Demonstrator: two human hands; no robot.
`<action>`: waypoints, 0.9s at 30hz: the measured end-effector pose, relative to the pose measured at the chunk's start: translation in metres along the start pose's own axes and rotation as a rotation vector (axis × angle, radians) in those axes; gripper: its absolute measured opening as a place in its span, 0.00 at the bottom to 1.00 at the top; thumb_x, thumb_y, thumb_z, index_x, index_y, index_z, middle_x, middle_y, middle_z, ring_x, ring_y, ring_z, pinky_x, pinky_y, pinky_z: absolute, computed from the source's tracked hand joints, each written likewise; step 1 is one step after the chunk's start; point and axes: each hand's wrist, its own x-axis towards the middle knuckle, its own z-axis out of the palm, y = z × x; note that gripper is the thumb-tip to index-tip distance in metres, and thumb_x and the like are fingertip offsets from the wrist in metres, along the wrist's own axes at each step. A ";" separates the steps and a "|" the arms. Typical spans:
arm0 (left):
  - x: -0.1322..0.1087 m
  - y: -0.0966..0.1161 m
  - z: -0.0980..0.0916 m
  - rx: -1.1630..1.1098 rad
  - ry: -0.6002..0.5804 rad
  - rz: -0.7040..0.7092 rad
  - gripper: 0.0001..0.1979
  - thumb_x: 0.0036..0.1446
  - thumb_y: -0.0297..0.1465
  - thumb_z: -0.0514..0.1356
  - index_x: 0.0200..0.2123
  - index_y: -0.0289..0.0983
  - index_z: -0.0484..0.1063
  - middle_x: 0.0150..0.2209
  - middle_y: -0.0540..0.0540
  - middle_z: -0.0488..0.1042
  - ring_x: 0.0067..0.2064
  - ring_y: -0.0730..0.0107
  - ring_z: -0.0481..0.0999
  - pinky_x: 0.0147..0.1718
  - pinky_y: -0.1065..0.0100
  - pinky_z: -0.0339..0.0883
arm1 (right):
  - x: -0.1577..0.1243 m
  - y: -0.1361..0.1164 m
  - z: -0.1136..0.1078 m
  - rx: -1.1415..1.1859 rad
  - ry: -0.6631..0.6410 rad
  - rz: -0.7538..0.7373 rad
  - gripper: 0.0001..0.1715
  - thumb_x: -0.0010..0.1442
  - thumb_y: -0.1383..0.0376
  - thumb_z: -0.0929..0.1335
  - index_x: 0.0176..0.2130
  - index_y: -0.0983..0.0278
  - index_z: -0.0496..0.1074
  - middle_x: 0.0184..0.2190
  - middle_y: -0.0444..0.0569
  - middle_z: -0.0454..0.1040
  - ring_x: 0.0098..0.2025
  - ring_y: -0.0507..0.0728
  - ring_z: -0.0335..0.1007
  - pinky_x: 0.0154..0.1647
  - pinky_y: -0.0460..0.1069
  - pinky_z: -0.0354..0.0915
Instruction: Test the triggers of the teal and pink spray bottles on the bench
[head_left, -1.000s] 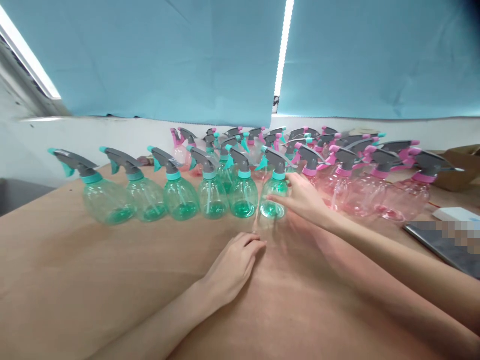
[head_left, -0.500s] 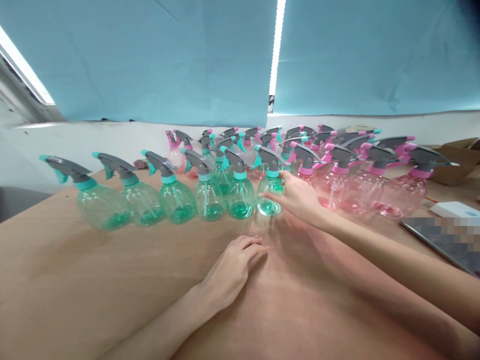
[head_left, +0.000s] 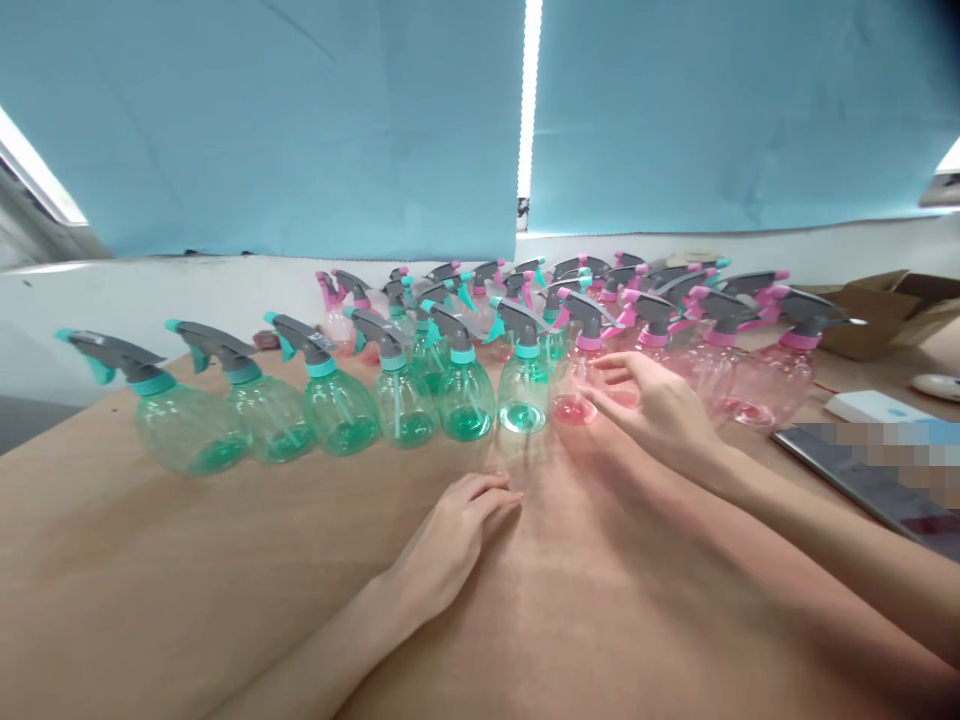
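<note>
My right hand (head_left: 667, 415) is beside a clear pink spray bottle (head_left: 571, 380) with a grey trigger head and pink collar. Its thumb and fingers are apart at the bottle's right side; whether the fingertips touch it I cannot tell. To the left stands a clear green spray bottle (head_left: 523, 395) with a turquoise collar, upright and untouched. My left hand (head_left: 454, 540) lies on the wooden table (head_left: 247, 590), fingers stretched out and holding nothing. Several more green spray bottles (head_left: 341, 410) continue the front row leftward.
Several pink spray bottles (head_left: 772, 380) stand to the right, partly behind my right hand. Mixed pink and green ones crowd behind the front row. A dark flat device (head_left: 832, 470), a white box (head_left: 862, 407) and a cardboard box (head_left: 862, 315) are at the right.
My right hand has let go of the green spray bottle and moved right to the pink one. My left hand stays on the table. The view has shifted slightly.
</note>
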 end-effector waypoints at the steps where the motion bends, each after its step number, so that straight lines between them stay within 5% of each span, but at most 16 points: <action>1: 0.000 0.000 0.001 0.007 -0.002 -0.011 0.18 0.67 0.25 0.46 0.50 0.43 0.73 0.56 0.46 0.70 0.57 0.62 0.69 0.56 0.57 0.64 | -0.001 0.006 -0.006 -0.010 0.002 0.026 0.18 0.59 0.53 0.67 0.44 0.62 0.71 0.41 0.51 0.78 0.40 0.61 0.76 0.36 0.55 0.70; 7: 0.006 0.004 0.006 0.092 -0.013 0.017 0.17 0.68 0.27 0.48 0.48 0.45 0.74 0.58 0.47 0.68 0.59 0.59 0.66 0.57 0.53 0.61 | 0.007 0.029 -0.018 -0.045 -0.017 0.108 0.20 0.58 0.54 0.67 0.45 0.63 0.71 0.43 0.54 0.78 0.42 0.64 0.76 0.41 0.57 0.69; 20: 0.032 0.022 0.021 0.147 -0.021 0.131 0.14 0.64 0.23 0.53 0.45 0.41 0.75 0.55 0.43 0.70 0.57 0.58 0.67 0.56 0.54 0.61 | 0.034 0.026 0.014 -0.011 -0.134 0.216 0.39 0.55 0.50 0.68 0.59 0.67 0.64 0.53 0.61 0.74 0.53 0.73 0.71 0.48 0.64 0.67; 27: 0.049 0.031 0.033 0.099 -0.010 0.069 0.15 0.66 0.23 0.50 0.44 0.42 0.75 0.53 0.47 0.72 0.54 0.63 0.71 0.53 0.59 0.66 | 0.043 0.034 0.030 0.055 -0.149 0.168 0.43 0.55 0.48 0.69 0.60 0.72 0.62 0.56 0.66 0.70 0.57 0.70 0.68 0.51 0.59 0.66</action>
